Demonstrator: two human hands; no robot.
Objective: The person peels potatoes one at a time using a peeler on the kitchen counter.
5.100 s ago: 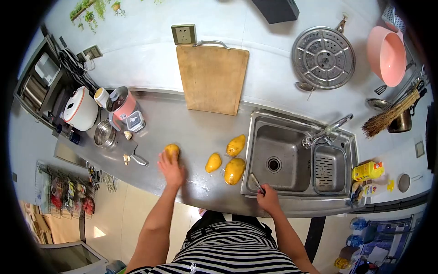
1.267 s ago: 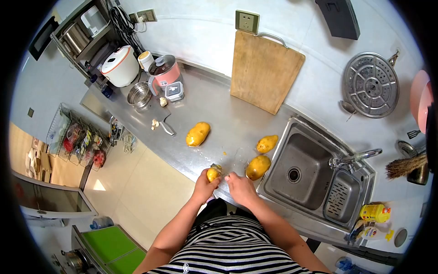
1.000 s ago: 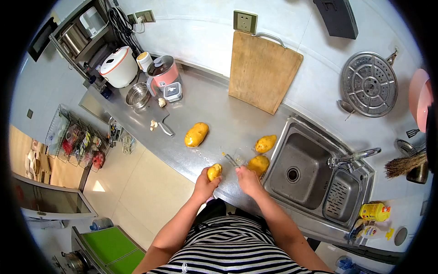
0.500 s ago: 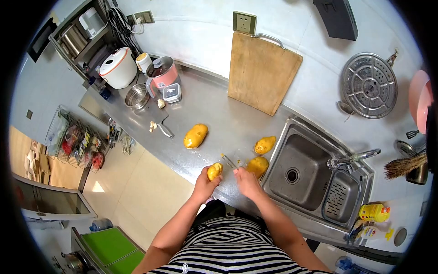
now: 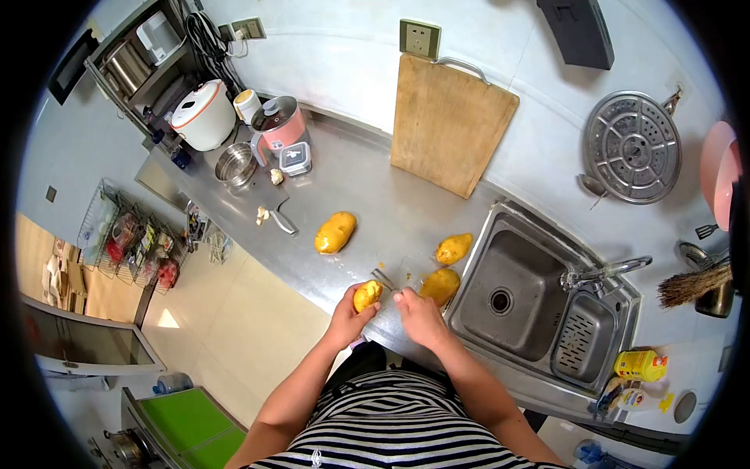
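Observation:
My left hand (image 5: pixel 349 319) is closed around a partly peeled potato (image 5: pixel 367 295), whose paler flesh shows on the upper side. Just right of it, my right hand (image 5: pixel 420 316) grips a slim metal peeler (image 5: pixel 383 278), its head pointing up and left, slightly apart from the potato. Beside the right hand rests a whole potato (image 5: pixel 440 287) near the sink's edge. Another potato (image 5: pixel 454 248) lies behind that one. A larger, wet-looking potato (image 5: pixel 335 233) sits farther left on the steel counter (image 5: pixel 348 172). Small peel scraps dot the metal near the peeler.
The steel sink (image 5: pixel 508 273) with its faucet (image 5: pixel 605 273) is at right. A wooden cutting board (image 5: pixel 453 121) leans on the wall. At back left are a rice cooker (image 5: pixel 201 116), pink pot (image 5: pixel 283 129), steel bowl (image 5: pixel 235 165), lidded container (image 5: pixel 295 159) and garlic (image 5: pixel 262 215).
My right hand has shifted slightly left and the peeler has turned, bringing its head a little lower and left. The held potato has rolled slightly, with more pale flesh facing up.

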